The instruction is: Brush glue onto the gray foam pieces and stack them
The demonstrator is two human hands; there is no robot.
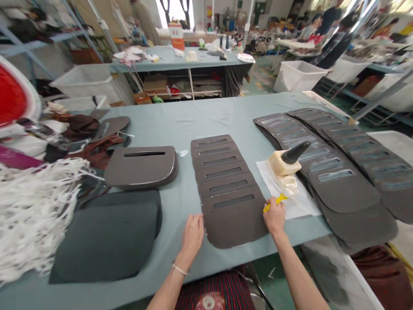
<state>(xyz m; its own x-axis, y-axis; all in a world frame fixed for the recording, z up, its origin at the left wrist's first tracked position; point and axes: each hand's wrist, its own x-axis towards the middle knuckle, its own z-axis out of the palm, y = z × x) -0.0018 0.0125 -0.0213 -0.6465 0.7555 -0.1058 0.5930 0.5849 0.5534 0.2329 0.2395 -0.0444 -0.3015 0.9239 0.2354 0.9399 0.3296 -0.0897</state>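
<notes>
Six panels (232,224) overlap on the surface (155,116), likely mid-gluing; right grip (275,218) clasps a brush (282,198), left grip (192,232) is at their edge, hold unclear. Next stroke probably needs steady panels.

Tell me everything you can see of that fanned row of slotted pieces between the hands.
The fanned row is flat, grey-brown pieces, foam-like to the eye, overlapping so six slots show. The nearest piece has rounded corners and glossy, whitish traces along its edge. The row lies on the blue-green table, the left hand at its left edge, the right hand at its right.
</notes>
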